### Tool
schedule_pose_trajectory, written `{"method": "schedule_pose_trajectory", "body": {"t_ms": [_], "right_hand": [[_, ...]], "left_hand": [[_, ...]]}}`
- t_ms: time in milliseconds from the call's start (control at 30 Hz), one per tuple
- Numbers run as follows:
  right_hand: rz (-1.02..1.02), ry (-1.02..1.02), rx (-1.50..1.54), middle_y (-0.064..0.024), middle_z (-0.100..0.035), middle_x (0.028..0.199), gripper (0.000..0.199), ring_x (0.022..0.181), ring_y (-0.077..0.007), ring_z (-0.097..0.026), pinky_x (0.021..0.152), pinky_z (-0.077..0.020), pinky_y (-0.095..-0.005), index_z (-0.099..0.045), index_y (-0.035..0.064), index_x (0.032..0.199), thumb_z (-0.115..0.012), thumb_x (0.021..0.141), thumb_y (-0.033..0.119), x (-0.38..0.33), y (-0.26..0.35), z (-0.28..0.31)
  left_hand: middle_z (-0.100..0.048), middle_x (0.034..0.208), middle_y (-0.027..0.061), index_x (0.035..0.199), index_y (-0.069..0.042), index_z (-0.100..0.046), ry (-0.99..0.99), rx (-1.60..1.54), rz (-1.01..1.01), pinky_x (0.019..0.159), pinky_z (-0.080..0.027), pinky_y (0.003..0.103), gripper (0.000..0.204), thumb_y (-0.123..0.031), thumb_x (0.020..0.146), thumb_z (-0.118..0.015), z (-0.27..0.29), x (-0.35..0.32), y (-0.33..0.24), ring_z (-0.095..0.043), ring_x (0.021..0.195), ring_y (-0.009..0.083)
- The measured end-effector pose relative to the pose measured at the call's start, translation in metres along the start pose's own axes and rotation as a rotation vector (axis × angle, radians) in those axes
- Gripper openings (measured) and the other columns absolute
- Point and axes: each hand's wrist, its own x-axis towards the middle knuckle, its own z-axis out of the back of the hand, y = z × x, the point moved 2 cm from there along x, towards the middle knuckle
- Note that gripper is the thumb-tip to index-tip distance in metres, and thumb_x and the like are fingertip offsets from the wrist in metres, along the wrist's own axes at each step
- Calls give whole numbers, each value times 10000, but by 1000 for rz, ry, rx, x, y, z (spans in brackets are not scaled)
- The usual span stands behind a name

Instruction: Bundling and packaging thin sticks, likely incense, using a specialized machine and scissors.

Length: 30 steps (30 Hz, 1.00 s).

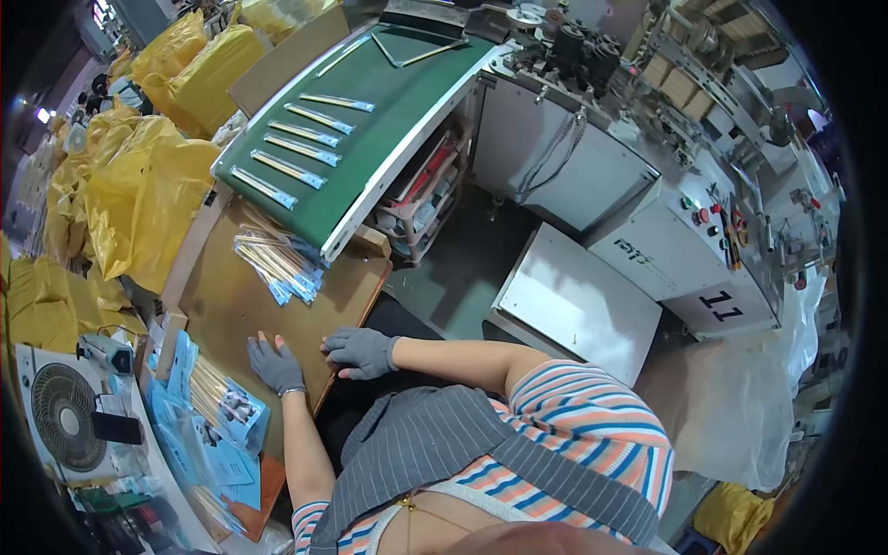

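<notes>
The left hand (276,366), in a grey glove, lies open and flat on the table (217,287), left of the frame's centre. Just beside it, the gloved right hand (361,353) rests loosely open at the table's edge, thumb apart from its bent fingers. Above them lies a pile of wrapped sticks (277,261); blue packs (242,424) lie at lower left. More sticks (301,148) line the green belt (398,106) at upper centre-left. Yellow bags (148,203) crowd the upper left.

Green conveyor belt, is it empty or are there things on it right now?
Not empty: several slim blue-ended packets lie spaced in a row on the green conveyor belt, with bare green showing between them.
</notes>
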Motion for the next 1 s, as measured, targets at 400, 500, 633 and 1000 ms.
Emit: {"method": "schedule_pose_trajectory", "body": {"t_ms": [400,500,633,1000], "right_hand": [[-132,85,203,-120,-604,1018,239,1085,-323,-524,918,-433,-410,-631,65,937,-602,833,277,9,-5,18],[-167,77,207,-123,-605,1031,257,1076,-324,-538,911,-442,-408,-627,64,968,-599,841,286,11,-10,17],[-184,-106,96,-154,-590,1084,378,1043,-329,-541,911,-437,-411,-594,51,1096,-620,816,304,8,3,64],[-2028,-1248,-955,-222,-491,1317,861,1219,-339,-471,984,-389,-402,-499,-21,1280,-376,824,699,-465,35,525]], "left_hand": [[-473,1317,233,1232,-28,-535,1,-36,23,1021,-330,454,440,-332,917,-490,6,-1,-7,-436,1229,376],[-474,1315,235,1230,-27,-538,-7,-45,16,1020,-330,455,439,-330,917,-489,4,0,-6,-438,1227,379],[-475,1311,240,1218,-19,-545,-11,-64,2,1022,-332,456,425,-310,912,-500,4,2,-6,-439,1224,383],[-483,1295,266,1219,4,-551,15,-45,-28,1015,-359,438,378,-220,917,-511,9,-9,3,-461,1200,398]]}}
